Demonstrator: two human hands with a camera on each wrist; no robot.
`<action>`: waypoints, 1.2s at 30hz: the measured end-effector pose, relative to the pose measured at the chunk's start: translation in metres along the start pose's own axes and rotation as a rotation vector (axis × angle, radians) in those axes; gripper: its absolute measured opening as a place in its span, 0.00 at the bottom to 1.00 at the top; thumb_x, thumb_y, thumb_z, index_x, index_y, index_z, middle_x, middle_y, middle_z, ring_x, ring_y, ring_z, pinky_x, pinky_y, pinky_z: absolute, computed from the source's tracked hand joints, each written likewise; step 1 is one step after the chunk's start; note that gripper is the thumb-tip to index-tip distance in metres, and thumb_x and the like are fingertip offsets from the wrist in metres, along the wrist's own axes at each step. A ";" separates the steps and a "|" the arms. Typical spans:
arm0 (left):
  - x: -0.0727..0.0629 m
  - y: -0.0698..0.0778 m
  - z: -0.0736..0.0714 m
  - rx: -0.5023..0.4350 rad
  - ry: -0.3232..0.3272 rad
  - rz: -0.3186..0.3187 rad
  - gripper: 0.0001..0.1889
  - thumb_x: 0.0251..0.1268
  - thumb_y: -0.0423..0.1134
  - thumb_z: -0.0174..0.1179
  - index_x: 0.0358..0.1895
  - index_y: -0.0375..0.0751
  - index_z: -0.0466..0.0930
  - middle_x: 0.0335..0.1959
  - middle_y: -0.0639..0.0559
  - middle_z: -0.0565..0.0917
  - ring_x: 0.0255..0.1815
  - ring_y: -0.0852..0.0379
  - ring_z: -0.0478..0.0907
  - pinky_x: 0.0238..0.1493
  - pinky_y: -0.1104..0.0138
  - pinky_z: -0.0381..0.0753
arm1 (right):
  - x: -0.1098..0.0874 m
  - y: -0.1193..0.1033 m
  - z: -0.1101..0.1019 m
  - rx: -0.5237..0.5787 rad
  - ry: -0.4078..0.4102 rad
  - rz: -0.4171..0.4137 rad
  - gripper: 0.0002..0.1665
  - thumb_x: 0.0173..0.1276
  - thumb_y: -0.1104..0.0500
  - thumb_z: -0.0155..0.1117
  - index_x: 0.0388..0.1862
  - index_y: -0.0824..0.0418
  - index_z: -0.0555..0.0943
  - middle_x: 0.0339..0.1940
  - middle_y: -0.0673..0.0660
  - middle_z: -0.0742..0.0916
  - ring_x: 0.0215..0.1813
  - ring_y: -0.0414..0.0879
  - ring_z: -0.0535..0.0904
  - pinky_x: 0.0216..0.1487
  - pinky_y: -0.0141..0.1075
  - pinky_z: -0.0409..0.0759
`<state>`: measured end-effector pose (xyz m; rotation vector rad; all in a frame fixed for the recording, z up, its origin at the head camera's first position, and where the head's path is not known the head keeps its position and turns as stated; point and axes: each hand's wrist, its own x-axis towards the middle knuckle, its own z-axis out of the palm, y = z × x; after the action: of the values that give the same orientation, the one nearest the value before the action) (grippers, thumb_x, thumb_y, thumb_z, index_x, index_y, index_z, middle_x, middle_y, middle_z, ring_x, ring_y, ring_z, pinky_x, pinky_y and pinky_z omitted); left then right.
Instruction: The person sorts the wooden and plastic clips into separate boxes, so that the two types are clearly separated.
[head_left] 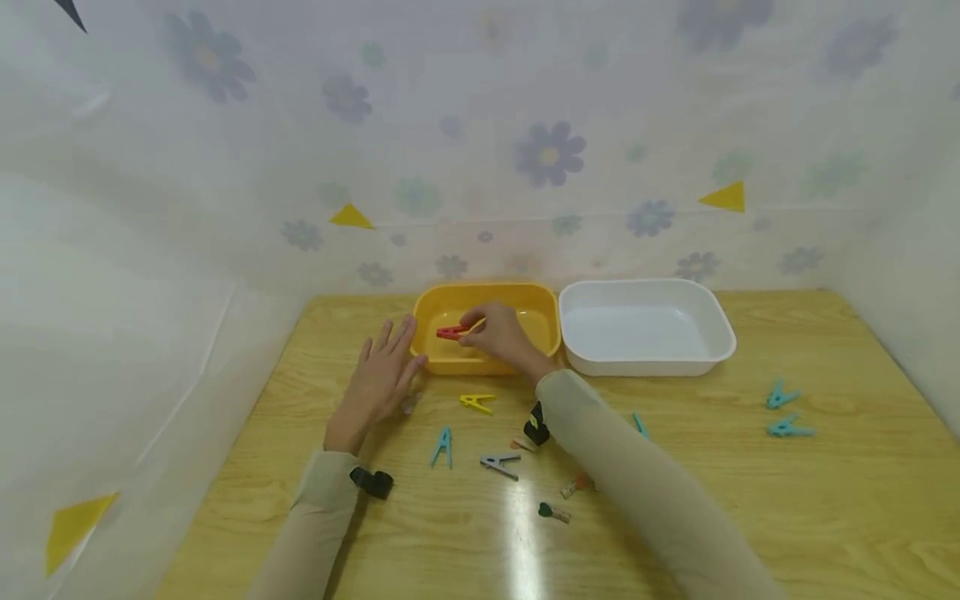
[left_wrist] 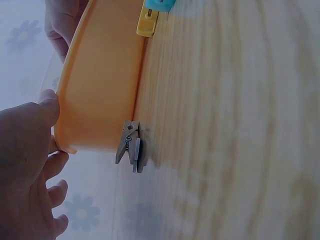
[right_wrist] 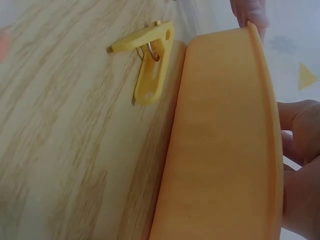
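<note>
Over the inside of the orange-yellow plastic tray [head_left: 465, 367], my right hand [head_left: 498, 335] pinches a red clothespin [head_left: 450, 332] between thumb and fingers. The pin points left; the tray wall hides it in the right wrist view. My left hand [head_left: 381, 373] lies against the tray's left end with fingers spread, its thumb touching the rim at the near corner. Just below that corner is a small wooden clothespin [left_wrist: 129, 142]. In front of the tray lies a yellow clothespin [head_left: 476, 403], large in the right wrist view.
A white tray [head_left: 645, 367] stands against the orange one's right side. Nearer lie a blue clothespin [head_left: 443, 447], a grey one [head_left: 500, 463] and several small wooden ones. Two blue clothespins [head_left: 791, 427] lie far right; another [head_left: 640, 425] is partly behind my right sleeve.
</note>
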<state>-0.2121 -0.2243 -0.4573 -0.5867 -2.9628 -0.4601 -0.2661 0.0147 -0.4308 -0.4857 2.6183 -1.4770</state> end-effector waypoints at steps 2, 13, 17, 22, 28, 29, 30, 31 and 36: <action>0.000 0.000 0.000 -0.002 0.000 -0.003 0.37 0.85 0.58 0.36 0.85 0.41 0.43 0.85 0.47 0.47 0.84 0.40 0.39 0.76 0.34 0.42 | 0.004 0.000 0.004 -0.013 -0.019 0.000 0.15 0.64 0.65 0.77 0.49 0.67 0.88 0.46 0.61 0.90 0.43 0.51 0.88 0.42 0.37 0.86; 0.000 0.003 0.004 0.003 0.016 0.008 0.37 0.86 0.58 0.36 0.84 0.39 0.44 0.84 0.46 0.49 0.83 0.36 0.43 0.75 0.33 0.44 | 0.017 0.002 0.015 -0.104 -0.062 0.002 0.15 0.63 0.64 0.78 0.48 0.67 0.88 0.46 0.60 0.90 0.47 0.52 0.85 0.52 0.42 0.84; 0.001 0.002 0.006 0.005 0.027 0.012 0.37 0.85 0.59 0.35 0.84 0.39 0.45 0.84 0.47 0.49 0.83 0.37 0.43 0.76 0.33 0.44 | 0.020 0.005 0.015 -0.126 -0.067 -0.003 0.15 0.62 0.64 0.78 0.48 0.67 0.89 0.46 0.60 0.90 0.50 0.53 0.85 0.55 0.43 0.83; 0.003 0.001 0.008 0.010 0.033 0.013 0.37 0.85 0.59 0.36 0.84 0.40 0.45 0.84 0.47 0.49 0.84 0.38 0.43 0.76 0.34 0.44 | 0.021 0.006 0.016 -0.120 -0.082 0.014 0.17 0.62 0.65 0.78 0.50 0.69 0.88 0.47 0.61 0.89 0.51 0.55 0.84 0.56 0.44 0.83; 0.003 0.001 0.008 0.013 0.033 0.012 0.37 0.85 0.58 0.37 0.84 0.40 0.45 0.84 0.46 0.49 0.84 0.38 0.43 0.76 0.35 0.44 | 0.022 0.010 0.017 -0.105 -0.073 0.039 0.17 0.63 0.65 0.77 0.51 0.69 0.87 0.47 0.61 0.88 0.50 0.55 0.83 0.55 0.44 0.83; 0.003 0.001 0.008 0.010 0.033 0.010 0.37 0.85 0.58 0.37 0.84 0.40 0.45 0.84 0.47 0.49 0.84 0.39 0.43 0.76 0.35 0.44 | 0.021 0.011 0.016 -0.103 -0.066 0.037 0.17 0.64 0.65 0.76 0.51 0.69 0.87 0.47 0.61 0.88 0.50 0.55 0.84 0.55 0.44 0.83; 0.004 0.001 0.008 0.007 0.034 0.009 0.36 0.85 0.58 0.38 0.84 0.40 0.45 0.84 0.47 0.49 0.84 0.39 0.43 0.76 0.35 0.44 | 0.021 0.011 0.015 -0.100 -0.061 0.032 0.17 0.64 0.64 0.76 0.51 0.69 0.87 0.47 0.61 0.88 0.50 0.55 0.84 0.55 0.44 0.83; 0.004 0.002 0.009 0.008 0.034 0.008 0.36 0.86 0.57 0.38 0.84 0.40 0.44 0.84 0.47 0.49 0.84 0.39 0.43 0.76 0.35 0.44 | 0.020 0.011 0.014 -0.099 -0.053 0.025 0.17 0.65 0.64 0.75 0.51 0.69 0.87 0.47 0.62 0.88 0.49 0.55 0.84 0.54 0.44 0.83; 0.006 0.001 0.010 0.001 0.040 0.009 0.36 0.86 0.57 0.38 0.84 0.40 0.45 0.84 0.47 0.49 0.84 0.39 0.43 0.76 0.34 0.44 | 0.011 0.008 0.002 -0.057 -0.029 -0.010 0.16 0.68 0.66 0.72 0.53 0.69 0.86 0.49 0.63 0.88 0.49 0.56 0.85 0.52 0.45 0.84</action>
<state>-0.2172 -0.2187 -0.4654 -0.5828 -2.9211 -0.4647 -0.2782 0.0127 -0.4375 -0.5227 2.6460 -1.3907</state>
